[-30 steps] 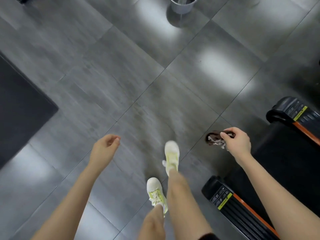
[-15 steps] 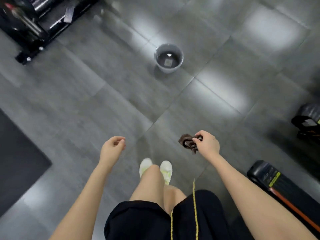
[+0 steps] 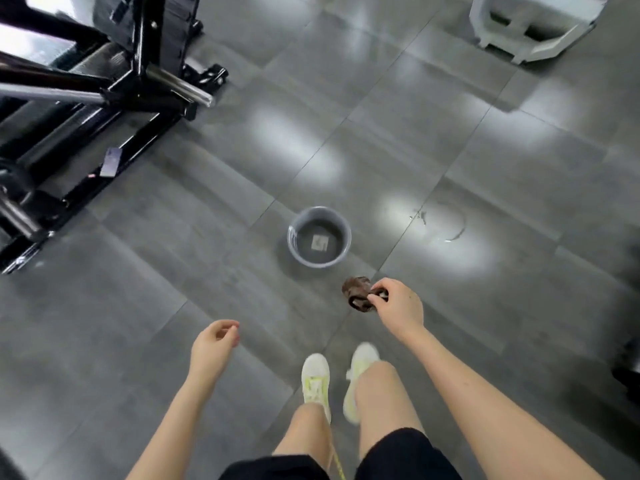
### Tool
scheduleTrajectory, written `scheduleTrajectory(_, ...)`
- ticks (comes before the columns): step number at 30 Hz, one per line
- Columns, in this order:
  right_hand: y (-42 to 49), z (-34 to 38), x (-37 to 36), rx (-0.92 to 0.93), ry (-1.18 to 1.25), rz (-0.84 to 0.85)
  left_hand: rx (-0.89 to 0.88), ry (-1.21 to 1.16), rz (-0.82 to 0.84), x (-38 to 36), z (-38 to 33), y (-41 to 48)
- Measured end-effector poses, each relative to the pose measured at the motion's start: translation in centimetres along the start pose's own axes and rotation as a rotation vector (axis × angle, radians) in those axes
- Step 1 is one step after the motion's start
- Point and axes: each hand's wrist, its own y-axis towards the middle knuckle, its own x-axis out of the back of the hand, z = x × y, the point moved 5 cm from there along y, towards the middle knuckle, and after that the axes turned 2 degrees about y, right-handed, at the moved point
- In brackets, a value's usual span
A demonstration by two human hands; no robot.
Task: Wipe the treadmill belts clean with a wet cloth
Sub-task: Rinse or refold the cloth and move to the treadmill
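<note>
Cloth [image 3: 358,293] is hanging bunched from the pinching fingertips [image 3: 375,299] of the right hand [image 3: 398,308], near the bucket [image 3: 318,237] just beyond them — seemingly a re-wetting step, calling next for a forward reach and dip — while the left hand [image 3: 213,348] is hanging loosely curled, holding nothing.

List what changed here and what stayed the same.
The person walked from the treadmill toward the bucket, which went from the frame's top edge to just ahead. A black machine came into view at left. Unchanged: the right hand pinches the brown cloth; the left hand stays empty, loosely curled.
</note>
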Motion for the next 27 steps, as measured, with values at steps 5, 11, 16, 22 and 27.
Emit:
scheduleTrajectory(5,13.9,1.4,-1.4,-0.021,-0.008,0.093,0.116,-0.070,-0.002,-5.9,-5.8,8.9)
scheduleTrajectory(11,30.8,0.4,-8.5,-0.051,0.060,0.225,0.128,-0.072,0.021,-15.3,-9.3,22.7)
scheduleTrajectory(16,39.4,-1.4,-17.3,-0.024,0.079,0.372,0.175,-0.035,0.072,-22.0,-9.4,33.1)
scheduleTrajectory(22,47.2,-6.1,-26.9,-0.097,-0.052,0.308,0.162,-0.015,0.141,-28.4,-6.3,45.2)
scheduleTrajectory(27,50.0,-11.6,-34.0,-0.310,0.025,0.160,0.125,-0.039,0.207,-33.3,-3.0,53.3)
